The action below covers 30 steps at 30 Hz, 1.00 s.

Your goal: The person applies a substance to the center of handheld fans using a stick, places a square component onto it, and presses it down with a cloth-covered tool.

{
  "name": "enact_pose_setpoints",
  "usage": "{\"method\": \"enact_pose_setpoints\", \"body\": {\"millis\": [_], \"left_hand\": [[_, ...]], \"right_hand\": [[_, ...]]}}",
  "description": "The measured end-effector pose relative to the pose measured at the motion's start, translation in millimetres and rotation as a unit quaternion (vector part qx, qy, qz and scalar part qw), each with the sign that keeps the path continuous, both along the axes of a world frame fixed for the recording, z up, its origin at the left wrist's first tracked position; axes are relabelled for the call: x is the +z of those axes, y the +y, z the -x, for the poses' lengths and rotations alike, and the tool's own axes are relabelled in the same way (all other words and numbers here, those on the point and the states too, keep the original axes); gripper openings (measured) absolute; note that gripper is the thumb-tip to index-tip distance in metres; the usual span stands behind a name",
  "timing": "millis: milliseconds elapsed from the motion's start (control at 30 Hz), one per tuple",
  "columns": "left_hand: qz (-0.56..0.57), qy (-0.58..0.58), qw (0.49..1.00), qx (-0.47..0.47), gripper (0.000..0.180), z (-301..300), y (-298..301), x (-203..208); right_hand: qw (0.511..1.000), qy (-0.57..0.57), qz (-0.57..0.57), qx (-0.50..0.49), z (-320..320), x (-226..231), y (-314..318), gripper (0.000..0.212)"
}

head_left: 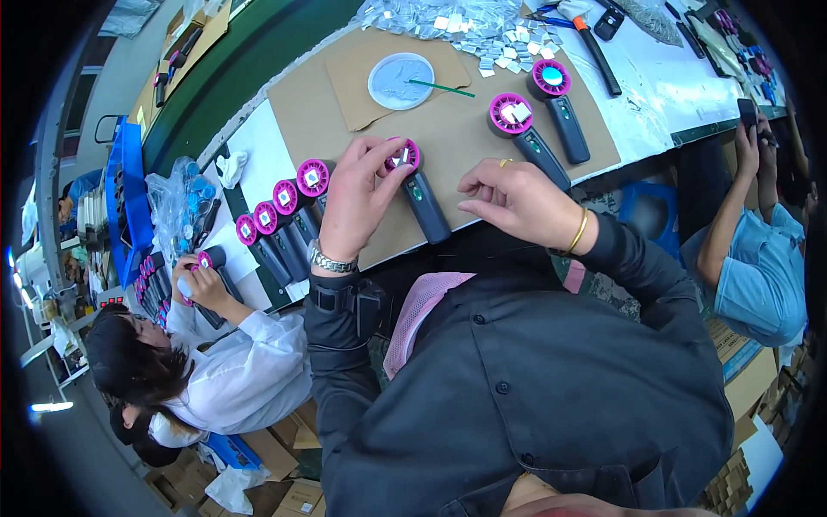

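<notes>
A handheld fan (425,209) with a dark grey handle and a pink round head lies in front of me on brown cardboard. At its head, my left hand (360,194) pinches a small silver square plate (402,158); the fingers partly cover both plate and head. My right hand (521,202) hovers to the right of the handle, fingers loosely bent, thumb apart from them, with nothing visible in it. Farther right lie two more fans, one (527,129) bearing pale square plates, the other (560,108) with a light blue disc at its centre.
Several pink-headed fans (312,178) line the left. Behind stands a white dish (401,82) of greyish paste with a green stick (441,88). Loose silver plates (508,47) are heaped at the back, near an orange-and-black tool (596,53). Co-workers sit left and right.
</notes>
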<state>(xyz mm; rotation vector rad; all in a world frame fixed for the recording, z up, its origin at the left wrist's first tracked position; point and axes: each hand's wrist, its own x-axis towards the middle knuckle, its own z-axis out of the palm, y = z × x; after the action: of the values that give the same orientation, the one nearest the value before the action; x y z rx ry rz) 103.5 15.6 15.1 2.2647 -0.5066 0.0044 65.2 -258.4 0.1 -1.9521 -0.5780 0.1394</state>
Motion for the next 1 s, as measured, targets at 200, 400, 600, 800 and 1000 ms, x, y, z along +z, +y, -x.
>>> {"method": "enact_pose_setpoints", "body": {"millis": [200,400,600,800,1000], "left_hand": [[-0.004,0.021,1.0,0.018,0.03,-4.6,0.2,-9.2],[0.086,0.128,0.988,0.02,0.022,-15.2,10.2,-8.6],[-0.014,0.075,0.997,0.004,0.019,-21.0,1.7,2.2],[-0.113,0.122,0.984,0.062,0.016,-35.4,-5.5,16.0],[-0.092,0.009,0.995,0.029,0.02,-18.6,-9.8,2.3]], "right_hand": [[0.995,0.084,0.054,0.011,-13.1,13.5,-3.1,0.026],[0.995,-0.039,0.096,-0.006,-1.9,-29.5,50.8,0.046],[0.998,0.017,0.053,-0.033,1.2,-48.8,65.9,0.054],[0.998,0.02,0.044,-0.033,1.4,-49.2,69.5,0.052],[0.997,0.05,0.036,-0.038,1.0,-46.4,68.7,0.05]]}}
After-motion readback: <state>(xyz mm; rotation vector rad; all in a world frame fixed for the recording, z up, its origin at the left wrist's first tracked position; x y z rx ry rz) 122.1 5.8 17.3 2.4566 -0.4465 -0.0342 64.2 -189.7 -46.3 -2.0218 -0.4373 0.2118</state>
